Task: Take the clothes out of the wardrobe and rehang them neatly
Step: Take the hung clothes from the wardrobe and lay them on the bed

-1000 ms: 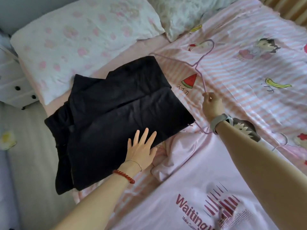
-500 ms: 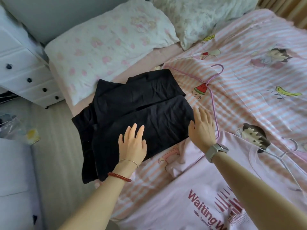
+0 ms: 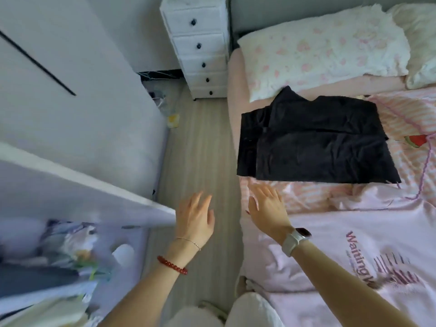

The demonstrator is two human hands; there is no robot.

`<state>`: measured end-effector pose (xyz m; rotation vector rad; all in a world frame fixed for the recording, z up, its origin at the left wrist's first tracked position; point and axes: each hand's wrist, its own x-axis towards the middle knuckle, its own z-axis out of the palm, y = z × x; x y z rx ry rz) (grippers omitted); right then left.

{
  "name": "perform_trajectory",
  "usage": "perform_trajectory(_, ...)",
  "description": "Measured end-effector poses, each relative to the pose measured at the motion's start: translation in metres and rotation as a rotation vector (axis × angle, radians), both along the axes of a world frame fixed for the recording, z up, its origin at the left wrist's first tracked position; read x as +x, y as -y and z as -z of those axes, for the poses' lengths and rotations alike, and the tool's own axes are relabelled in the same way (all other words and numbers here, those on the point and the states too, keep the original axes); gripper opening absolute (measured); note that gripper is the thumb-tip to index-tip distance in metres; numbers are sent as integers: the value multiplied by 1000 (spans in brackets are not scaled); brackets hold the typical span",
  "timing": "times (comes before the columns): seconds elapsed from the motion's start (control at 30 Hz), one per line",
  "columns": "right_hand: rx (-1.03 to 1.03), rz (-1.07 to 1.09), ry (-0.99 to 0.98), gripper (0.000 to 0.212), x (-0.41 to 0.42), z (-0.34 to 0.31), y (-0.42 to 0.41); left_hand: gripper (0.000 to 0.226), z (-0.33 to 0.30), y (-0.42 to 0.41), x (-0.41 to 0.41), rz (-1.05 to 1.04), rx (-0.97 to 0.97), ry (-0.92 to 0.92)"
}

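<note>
A folded black garment (image 3: 311,142) lies flat on the bed near the pillows. A pink T-shirt with dark red print (image 3: 354,251) is spread on the bed below it. A pink hanger (image 3: 422,171) lies on the striped cover at the right edge. My left hand (image 3: 195,218) hovers over the floor gap between wardrobe and bed, fingers relaxed, holding nothing. My right hand (image 3: 266,208) hovers just above the bed's edge, fingers straight, empty. The open wardrobe (image 3: 70,185) is at the left, with blurred folded clothes (image 3: 70,244) on a lower shelf.
A white chest of drawers (image 3: 200,50) stands at the head of the bed. Two pillows (image 3: 318,48) lie at the top. A narrow strip of grey floor (image 3: 200,149) runs between wardrobe and bed, with small clutter (image 3: 172,119) near the wardrobe corner.
Both hands have lifted off the black garment and drawn back toward me. The view has swung left, bringing the wardrobe and floor into sight.
</note>
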<state>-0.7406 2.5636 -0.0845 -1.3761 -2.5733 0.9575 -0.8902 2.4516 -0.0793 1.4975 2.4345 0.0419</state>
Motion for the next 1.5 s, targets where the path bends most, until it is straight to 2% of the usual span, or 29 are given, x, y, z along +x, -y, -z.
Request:
perform_trajectory(0.17, 49, -347, 3, 35, -83, -24, 105, 38, -31, 137, -59, -292, 154, 4)
perform_trajectory(0.23, 43, -479, -40, 40, -120, -38, 148, 42, -44, 191, -84, -401, 105, -75)
perform_trajectory(0.33, 86, -668, -138, 41, -183, -63, 212, 42, -67, 271, -124, -542, 143, -195)
perform_trajectory(0.53, 116, -890, -307, 38, -293, -129, 312, 43, -136, 394, -189, -839, 263, -363)
perform_trajectory(0.63, 120, -960, -389, 36, -345, -162, 348, 40, -175, 431, -219, -923, 411, -442)
perform_trajectory(0.7, 106, -982, -434, 35, -380, -184, 369, 38, -198, 447, -241, -944, 486, -514)
perform_trajectory(0.8, 87, -1007, -475, 34, -435, -210, 397, 40, -227, 466, -283, -961, 445, -610)
perform_trajectory(0.9, 61, -1043, -532, 30, -487, -227, 421, 42, -248, 481, -329, -975, 349, -676)
perform_trajectory(1.0, 58, -1061, -544, 34, -529, -237, 443, 46, -261, 492, -370, -1008, 236, -662)
perform_trajectory(1.1, 98, -1148, -508, 34, -559, -237, 456, 50, -255, 501, -396, -978, 79, -614)
perform_trajectory(1.2, 145, -1162, -519, 29, -580, -233, 453, 49, -245, 504, -402, -916, -9, -650)
perform_trajectory(1.4, 287, -1078, -452, 35, -610, -247, 451, 36, -244, 506, -396, -869, 83, -820)
perform_trajectory(1.5, 441, -1083, -410, 30, -621, -253, 466, 44, -241, 510, -397, -864, 75, -797)
